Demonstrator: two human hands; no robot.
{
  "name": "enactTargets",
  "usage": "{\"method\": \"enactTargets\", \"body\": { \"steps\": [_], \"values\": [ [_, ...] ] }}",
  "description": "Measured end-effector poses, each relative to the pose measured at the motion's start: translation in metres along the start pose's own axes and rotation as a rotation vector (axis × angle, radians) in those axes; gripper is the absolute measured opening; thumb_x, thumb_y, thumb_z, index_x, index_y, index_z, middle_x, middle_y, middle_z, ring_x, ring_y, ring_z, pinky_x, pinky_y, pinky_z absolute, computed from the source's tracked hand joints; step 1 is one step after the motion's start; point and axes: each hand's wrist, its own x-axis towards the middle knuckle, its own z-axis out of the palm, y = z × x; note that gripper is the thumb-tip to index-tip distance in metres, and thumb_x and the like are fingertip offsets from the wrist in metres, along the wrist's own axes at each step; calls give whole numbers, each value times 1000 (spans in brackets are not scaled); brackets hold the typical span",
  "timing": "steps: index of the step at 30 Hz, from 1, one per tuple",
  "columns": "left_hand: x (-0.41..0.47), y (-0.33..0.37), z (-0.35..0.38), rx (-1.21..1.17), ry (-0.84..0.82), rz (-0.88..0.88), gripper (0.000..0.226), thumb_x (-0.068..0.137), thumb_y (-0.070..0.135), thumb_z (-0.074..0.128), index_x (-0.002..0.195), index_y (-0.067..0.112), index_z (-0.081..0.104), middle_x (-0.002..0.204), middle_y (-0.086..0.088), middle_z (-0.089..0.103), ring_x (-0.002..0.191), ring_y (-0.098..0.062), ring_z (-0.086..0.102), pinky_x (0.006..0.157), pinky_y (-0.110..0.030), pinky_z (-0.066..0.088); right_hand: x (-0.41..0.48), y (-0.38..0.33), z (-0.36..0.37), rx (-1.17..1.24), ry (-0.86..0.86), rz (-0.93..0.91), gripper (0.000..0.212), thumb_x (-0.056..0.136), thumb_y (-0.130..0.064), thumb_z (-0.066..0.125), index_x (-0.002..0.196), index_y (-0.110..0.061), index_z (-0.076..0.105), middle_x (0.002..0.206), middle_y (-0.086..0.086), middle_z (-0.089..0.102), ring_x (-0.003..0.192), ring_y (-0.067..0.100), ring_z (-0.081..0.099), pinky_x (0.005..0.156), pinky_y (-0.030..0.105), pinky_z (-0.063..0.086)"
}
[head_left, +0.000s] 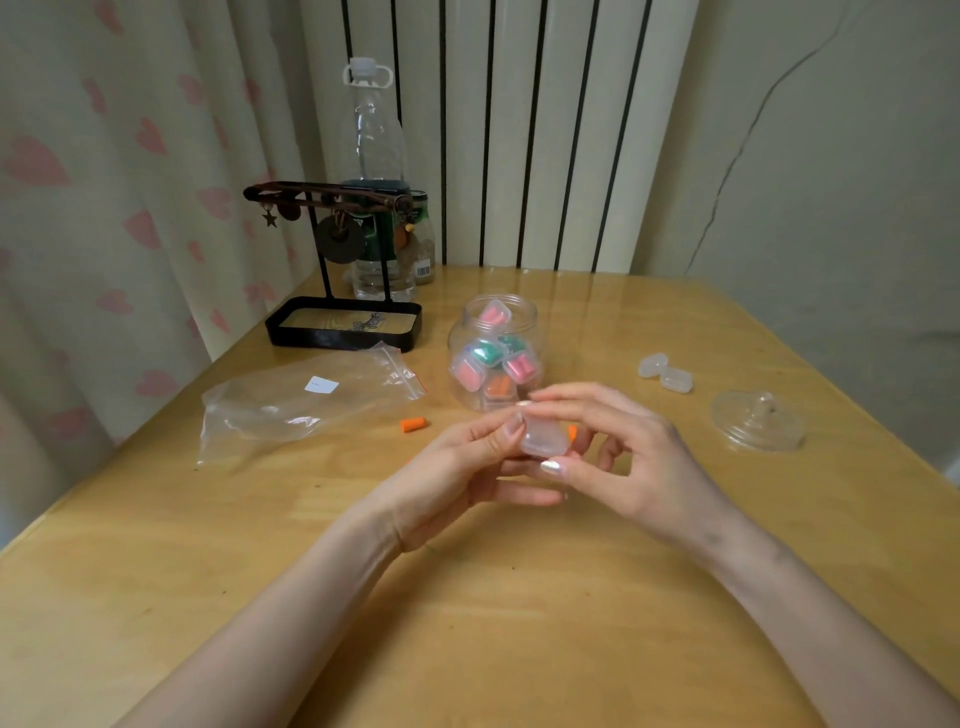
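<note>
Both hands meet over the middle of the wooden table (519, 597) around a small clear plastic case (543, 439). My left hand (457, 478) pinches its left side with thumb and fingers. My right hand (623, 457) pinches it from the right, thumb below and fingers above. A bit of orange (572, 432) shows behind the case. Just beyond stands an open clear jar (494, 353) holding several small cases with pink, green and orange earplugs. One orange earplug (413, 424) lies loose on the table left of the hands.
A clear zip bag (306, 400) lies at the left. The jar's clear lid (758, 421) and an open empty case (665, 373) lie at the right. A black jewellery stand (343, 322) and a water bottle (379, 182) stand at the back by a curtain.
</note>
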Motion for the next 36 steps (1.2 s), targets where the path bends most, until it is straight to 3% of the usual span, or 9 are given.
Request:
{"method": "enactTargets", "body": {
  "steps": [5, 9, 14, 18, 22, 29, 32, 34, 36],
  "values": [
    [1, -5, 2, 95, -7, -59, 39, 94, 32, 41, 118, 4, 56, 107, -11, 66, 103, -26, 64, 88, -38, 54, -1, 7, 8, 65, 10, 67, 24, 68, -25, 71, 90, -34, 69, 110, -21, 68, 74, 5, 61, 58, 9, 38],
    [4, -11, 4, 83, 68, -4, 42, 88, 16, 59, 125, -1, 49, 119, -15, 64, 111, -26, 62, 89, -40, 54, -3, 13, 17, -115, 186, 21, 12, 70, -25, 71, 77, -27, 61, 102, -19, 70, 68, 5, 57, 57, 9, 39],
    [5, -14, 6, 28, 124, 105, 40, 85, 3, 61, 123, -3, 51, 117, -20, 64, 112, -30, 61, 86, -34, 55, -2, 6, 21, -266, 311, -116, 27, 68, -11, 67, 78, -30, 50, 98, -14, 70, 77, 1, 48, 62, 10, 41],
    [4, -10, 3, -60, 56, 95, 39, 86, 0, 57, 125, -1, 52, 119, -19, 63, 108, -24, 63, 86, -30, 54, -1, 8, 13, -165, 231, -93, 18, 69, -17, 70, 85, -17, 62, 100, -14, 66, 85, 13, 55, 71, 16, 42],
    [6, -14, 3, 49, 97, 123, 42, 84, -1, 60, 125, -2, 50, 116, -22, 63, 91, -19, 66, 75, -26, 54, 0, 4, 15, -91, 167, -5, 36, 68, -28, 71, 103, -22, 64, 99, -11, 58, 81, 7, 55, 73, 9, 39],
    [6, -11, -1, 338, 132, 134, 43, 90, 7, 58, 131, 14, 51, 114, 4, 64, 94, 2, 58, 76, -15, 46, 2, 10, 1, 246, 63, 233, 32, 55, -40, 78, 85, -34, 70, 105, -10, 56, 94, 8, 55, 74, 25, 47],
    [5, -11, -5, 345, 152, 108, 38, 83, 19, 61, 121, 22, 59, 113, 0, 67, 103, -12, 61, 91, -33, 52, 2, 10, 4, 267, 9, 286, 44, 65, -21, 82, 102, -35, 63, 111, -9, 61, 93, 9, 59, 77, 35, 53],
    [5, -14, -4, 293, 150, 85, 42, 83, 18, 58, 123, 6, 55, 121, -19, 62, 109, -30, 61, 96, -48, 48, 2, 10, 7, 401, -62, 317, 47, 75, -5, 76, 113, -29, 62, 110, -2, 66, 86, 15, 63, 80, 40, 54],
    [5, -17, -3, 233, 133, 69, 45, 83, 13, 57, 123, -6, 50, 121, -27, 58, 106, -30, 63, 92, -44, 52, 0, 10, 8, 503, -122, 354, 42, 77, -4, 69, 113, -25, 65, 111, 2, 68, 84, 24, 62, 82, 44, 55]
  ]
}}
